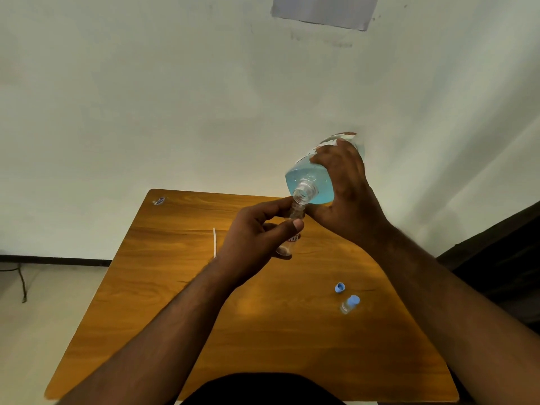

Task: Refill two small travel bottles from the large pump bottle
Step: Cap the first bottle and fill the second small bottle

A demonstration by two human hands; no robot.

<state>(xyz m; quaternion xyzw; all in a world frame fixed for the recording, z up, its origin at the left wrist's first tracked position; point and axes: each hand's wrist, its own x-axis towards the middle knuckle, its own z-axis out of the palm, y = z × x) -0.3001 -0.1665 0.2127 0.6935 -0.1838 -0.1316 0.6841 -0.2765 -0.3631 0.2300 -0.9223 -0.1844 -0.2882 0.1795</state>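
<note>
Left hand (260,226) pinches small bottle (292,226) over the table (175,287); right hand (347,185) grips tilted big bottle (309,182), mouths touching. Risk: gush overshoots narrow neck (blue liquid pooled there). Second, capped bottle (349,304) stands near loose cap (339,287).

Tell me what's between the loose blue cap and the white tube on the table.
In the head view, only the left forearm crosses above it; the table there is otherwise bare.

Large bottle (314,182), blue liquid, pump off, tipped in right hand (347,188), neck on clear travel bottle (292,229) in left hand (260,232). Second travel bottle (349,304), blue-capped, lies near right forearm beside loose blue cap (339,287).
</note>
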